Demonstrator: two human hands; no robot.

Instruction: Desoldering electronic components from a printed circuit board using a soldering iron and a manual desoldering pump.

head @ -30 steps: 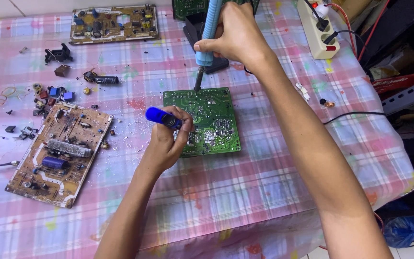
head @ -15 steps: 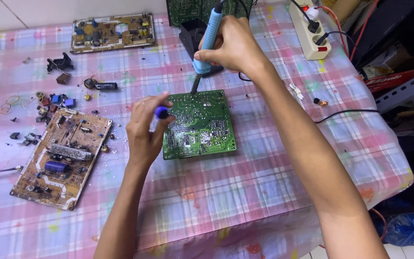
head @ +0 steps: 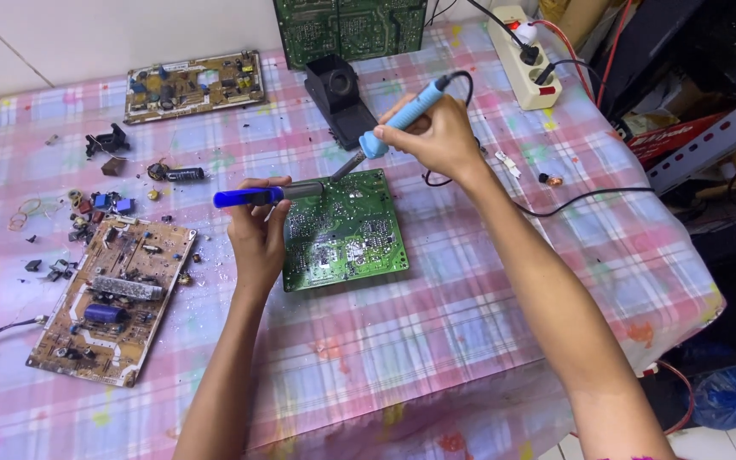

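Note:
A green circuit board (head: pixel 347 234) lies solder side up on the pink checked tablecloth (head: pixel 470 315). My right hand (head: pixel 436 132) grips a blue-handled soldering iron (head: pixel 398 119), its tip pointing down at the board's far edge. My left hand (head: pixel 257 234) holds a desoldering pump (head: pixel 257 197) with a blue end, lying level, its nozzle pointing right toward the iron's tip above the board's far left corner.
A brown circuit board (head: pixel 108 298) lies at the left, with several loose components (head: pixel 87 209) beyond it. Another brown board (head: pixel 193 85) and a green board (head: pixel 351 25) sit at the back. A black iron stand (head: pixel 338 98), a power strip (head: pixel 521 51) and black cable (head: pixel 589 196) are nearby.
My left hand has turned the pump level and brought its nozzle to the board's far edge. My right hand tilted the iron so its tip meets the pump there.

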